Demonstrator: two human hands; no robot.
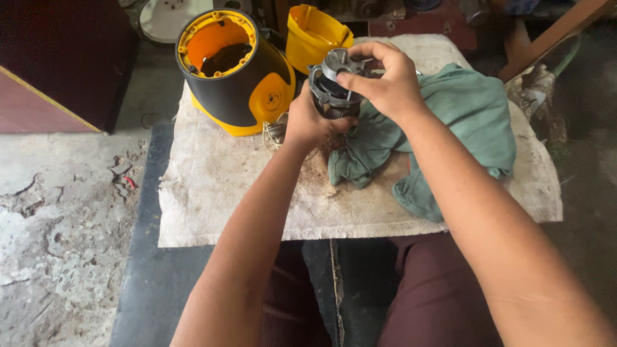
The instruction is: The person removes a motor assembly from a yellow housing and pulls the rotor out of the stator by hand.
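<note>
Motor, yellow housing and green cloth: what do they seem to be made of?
Motor: grey metal, dull cast look, held by both hands. Housing: likely moulded plastic, smooth, yellow and black, slight sheen. Cloth: soft woven fabric, matte, creased in folds.

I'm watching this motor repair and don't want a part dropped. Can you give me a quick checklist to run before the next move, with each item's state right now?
1. Left hand has the motor by its lower body: ok.
2. Right hand has a grip on the motor's top plate: ok.
3. Motor is above the padded white cloth, not off the edge: ok.
4. Green rag lies beside the hands, within reach: ok.
5. Yellow and black housing sits apart from the hands: ok.
6. Loose screws or small parts: cannot tell.
</note>
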